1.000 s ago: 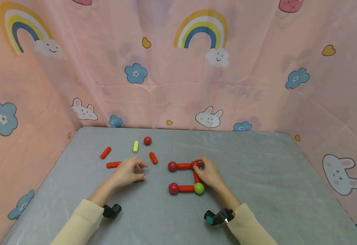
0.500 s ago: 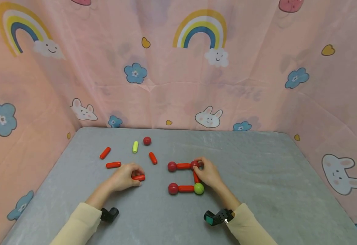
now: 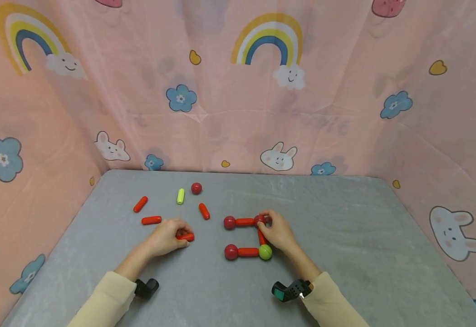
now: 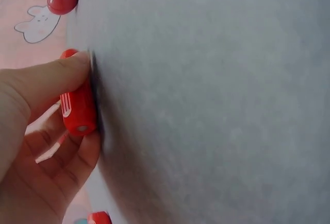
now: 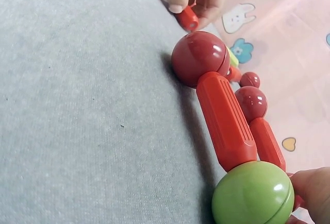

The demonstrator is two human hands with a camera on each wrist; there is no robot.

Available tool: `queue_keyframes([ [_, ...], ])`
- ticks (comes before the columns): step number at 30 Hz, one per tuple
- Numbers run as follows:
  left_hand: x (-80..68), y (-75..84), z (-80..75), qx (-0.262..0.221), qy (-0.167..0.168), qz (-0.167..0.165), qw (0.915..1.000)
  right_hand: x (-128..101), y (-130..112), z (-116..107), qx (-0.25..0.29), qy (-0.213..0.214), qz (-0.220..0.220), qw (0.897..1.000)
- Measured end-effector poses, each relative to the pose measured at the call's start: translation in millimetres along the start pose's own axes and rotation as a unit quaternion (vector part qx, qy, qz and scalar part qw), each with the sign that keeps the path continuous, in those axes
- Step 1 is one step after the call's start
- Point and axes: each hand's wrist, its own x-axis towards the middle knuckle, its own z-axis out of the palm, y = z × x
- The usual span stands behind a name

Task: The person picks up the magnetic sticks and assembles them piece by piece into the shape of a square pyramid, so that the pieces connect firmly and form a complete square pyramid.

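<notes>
— So, what has the left hand got?

— Its fingers are curled round a short red rod and pinch it against the grey tabletop. The left wrist view shows the thumb on top of the rod and the other fingers below it.

— And the right hand?

— It rests at the far right corner of a flat figure of rods and balls. Its fingertips pinch the dark red ball at that corner. From that ball one red rod runs left to another dark red ball, and a second rod runs toward the person to a green ball. A third rod joins the green ball to a dark red ball on the left.

— Where is the held rod in relation to that figure?

— Left of it, apart, near the open side.

— Anything else lying about?

— Beyond the left hand lie three loose red rods, a yellow-green rod and a single dark red ball, all apart from one another.
</notes>
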Motion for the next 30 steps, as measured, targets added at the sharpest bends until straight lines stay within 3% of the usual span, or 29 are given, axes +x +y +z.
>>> queue_keyframes([
  [10, 8.4, 19.4, 8.2, 0.006, 0.027, -0.005, 0.9996, 1.3, 2.0, -0.3, 0.003, -0.004, 0.007, 1.000],
  [23, 32.9, 50.4, 28.2, -0.017, 0.026, -0.058, 0.9978, 1.9, 3.5, 0.4, -0.002, -0.004, 0.007, 1.000],
  [30, 41.6, 61.5, 34.4, -0.058, 0.024, -0.082, 0.9946, 1.4, 2.0, 0.4, 0.001, -0.005, 0.001, 1.000],
])
